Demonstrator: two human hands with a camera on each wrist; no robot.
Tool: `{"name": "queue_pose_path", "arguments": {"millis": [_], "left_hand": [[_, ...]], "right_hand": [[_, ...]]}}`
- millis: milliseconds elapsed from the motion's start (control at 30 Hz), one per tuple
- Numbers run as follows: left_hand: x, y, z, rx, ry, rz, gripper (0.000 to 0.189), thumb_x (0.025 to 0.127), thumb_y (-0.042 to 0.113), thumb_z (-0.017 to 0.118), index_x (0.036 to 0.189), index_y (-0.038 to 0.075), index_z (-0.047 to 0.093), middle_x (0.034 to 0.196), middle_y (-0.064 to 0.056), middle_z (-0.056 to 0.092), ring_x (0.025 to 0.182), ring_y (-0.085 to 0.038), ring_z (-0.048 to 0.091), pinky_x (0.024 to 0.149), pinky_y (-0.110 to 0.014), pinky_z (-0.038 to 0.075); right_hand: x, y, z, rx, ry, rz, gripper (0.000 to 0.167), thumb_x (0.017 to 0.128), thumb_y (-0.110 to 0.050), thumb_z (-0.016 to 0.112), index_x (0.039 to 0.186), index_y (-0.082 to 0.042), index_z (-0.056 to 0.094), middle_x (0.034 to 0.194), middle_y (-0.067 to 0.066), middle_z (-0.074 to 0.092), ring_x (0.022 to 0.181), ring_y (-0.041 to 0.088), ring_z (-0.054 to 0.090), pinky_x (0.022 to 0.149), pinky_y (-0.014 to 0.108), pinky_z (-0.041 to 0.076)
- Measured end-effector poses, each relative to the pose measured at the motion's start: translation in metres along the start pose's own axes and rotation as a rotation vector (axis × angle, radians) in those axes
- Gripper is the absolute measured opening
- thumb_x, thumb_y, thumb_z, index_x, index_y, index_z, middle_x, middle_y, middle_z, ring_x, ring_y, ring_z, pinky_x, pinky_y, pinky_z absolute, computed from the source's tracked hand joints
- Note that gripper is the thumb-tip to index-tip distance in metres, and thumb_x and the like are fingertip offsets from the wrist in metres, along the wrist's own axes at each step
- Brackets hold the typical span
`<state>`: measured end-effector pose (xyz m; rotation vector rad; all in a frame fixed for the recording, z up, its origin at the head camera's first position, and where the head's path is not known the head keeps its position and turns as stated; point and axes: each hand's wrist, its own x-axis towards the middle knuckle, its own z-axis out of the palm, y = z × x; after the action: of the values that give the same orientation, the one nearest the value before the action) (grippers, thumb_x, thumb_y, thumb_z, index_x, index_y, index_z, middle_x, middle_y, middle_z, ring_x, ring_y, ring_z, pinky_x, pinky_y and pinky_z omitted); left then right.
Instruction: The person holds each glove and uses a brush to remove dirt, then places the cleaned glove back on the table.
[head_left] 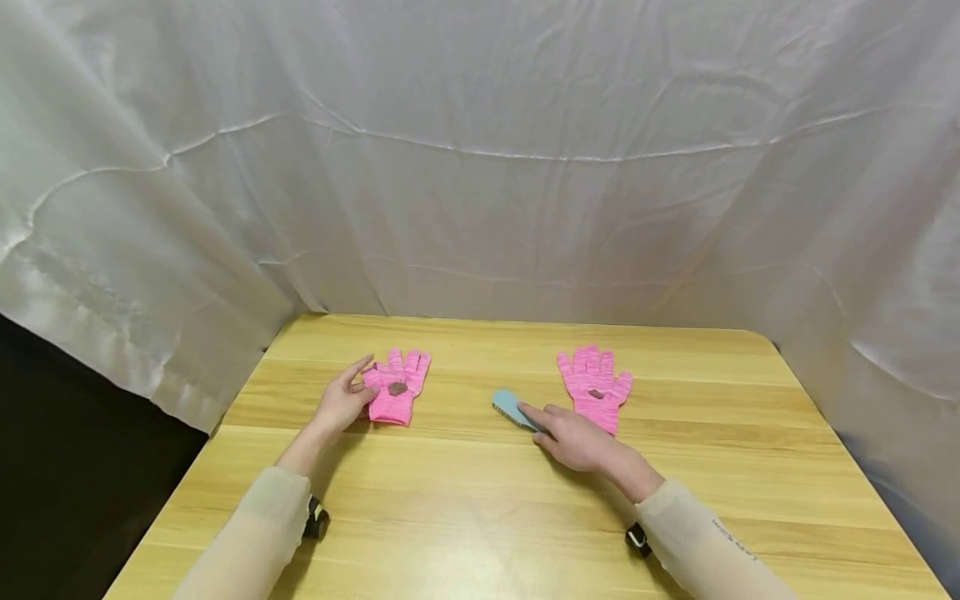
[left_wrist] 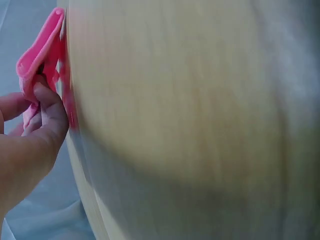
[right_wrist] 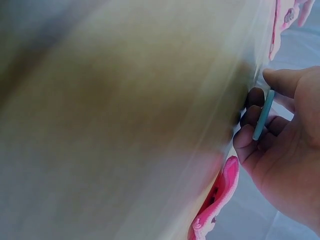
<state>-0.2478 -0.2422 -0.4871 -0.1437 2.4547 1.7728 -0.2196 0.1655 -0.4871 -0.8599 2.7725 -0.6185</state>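
At its thumb-side edge, the left pink knit glove [head_left: 390, 407] is pinched by my left hand [head_left: 341, 405]. A brown patch [head_left: 397, 388] marks the middle of that glove. In the left wrist view the glove's cuff [left_wrist: 37, 52] gapes and stands up off the table beside the thumb. My right hand [head_left: 573, 440] grips a light blue brush [head_left: 506, 402] by its handle, index finger laid along the back and bristles toward the table. The right wrist view shows the handle end [right_wrist: 263, 116] between curled fingers.
A second pink glove [head_left: 588, 371], also with a brown patch [head_left: 596, 394], lies flat just beyond the right hand, which overlaps its cuff. The wooden table [head_left: 465, 517] ends at grey curtains [head_left: 480, 208] behind and at the sides. Dark wrist devices [head_left: 317, 518] hang under both sleeves.
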Motion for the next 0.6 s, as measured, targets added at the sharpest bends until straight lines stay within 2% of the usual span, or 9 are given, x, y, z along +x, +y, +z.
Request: {"name": "queue_pose_path", "arguments": {"millis": [133, 267, 367, 600], "left_hand": [[0.0008, 0.0001, 0.0031, -0.078, -0.052, -0.030, 0.053, 0.102, 0.001, 0.053, 0.155, 0.003, 0.046, 0.141, -0.031, 0.053, 0.092, -0.014, 0.063, 0.075, -0.022, 0.059], [0.0020, -0.0002, 0.0047, -0.138, -0.122, -0.037, 0.053, 0.098, -0.003, 0.049, 0.151, -0.004, 0.047, 0.138, -0.025, 0.048, 0.089, -0.013, 0.057, 0.073, -0.023, 0.057], [0.0031, -0.0013, 0.0047, -0.142, -0.153, -0.037, 0.054, 0.096, -0.003, 0.047, 0.150, -0.006, 0.047, 0.140, -0.026, 0.047, 0.089, -0.013, 0.056, 0.073, -0.024, 0.056], [0.0046, -0.0029, 0.0042, -0.144, -0.188, -0.052, 0.054, 0.096, -0.003, 0.047, 0.151, -0.006, 0.046, 0.150, -0.027, 0.044, 0.091, -0.013, 0.058, 0.074, -0.024, 0.057]], "right_hand": [[0.0005, -0.0001, -0.0001, 0.003, 0.001, -0.004, 0.055, 0.106, -0.015, 0.059, 0.158, -0.010, 0.044, 0.117, 0.018, 0.066, 0.097, 0.024, 0.063, 0.092, 0.051, 0.057], [0.0010, 0.0005, 0.0001, -0.002, 0.002, -0.011, 0.055, 0.106, -0.015, 0.058, 0.158, -0.009, 0.043, 0.117, 0.018, 0.066, 0.100, 0.027, 0.065, 0.093, 0.051, 0.057], [0.0011, 0.0009, 0.0006, -0.005, 0.004, -0.015, 0.055, 0.106, -0.015, 0.058, 0.158, -0.009, 0.043, 0.117, 0.018, 0.066, 0.101, 0.028, 0.065, 0.094, 0.052, 0.057], [0.0009, 0.0011, 0.0002, 0.012, 0.022, -0.008, 0.054, 0.106, -0.013, 0.056, 0.158, -0.008, 0.043, 0.108, 0.012, 0.064, 0.085, 0.017, 0.057, 0.084, 0.044, 0.058]]}}
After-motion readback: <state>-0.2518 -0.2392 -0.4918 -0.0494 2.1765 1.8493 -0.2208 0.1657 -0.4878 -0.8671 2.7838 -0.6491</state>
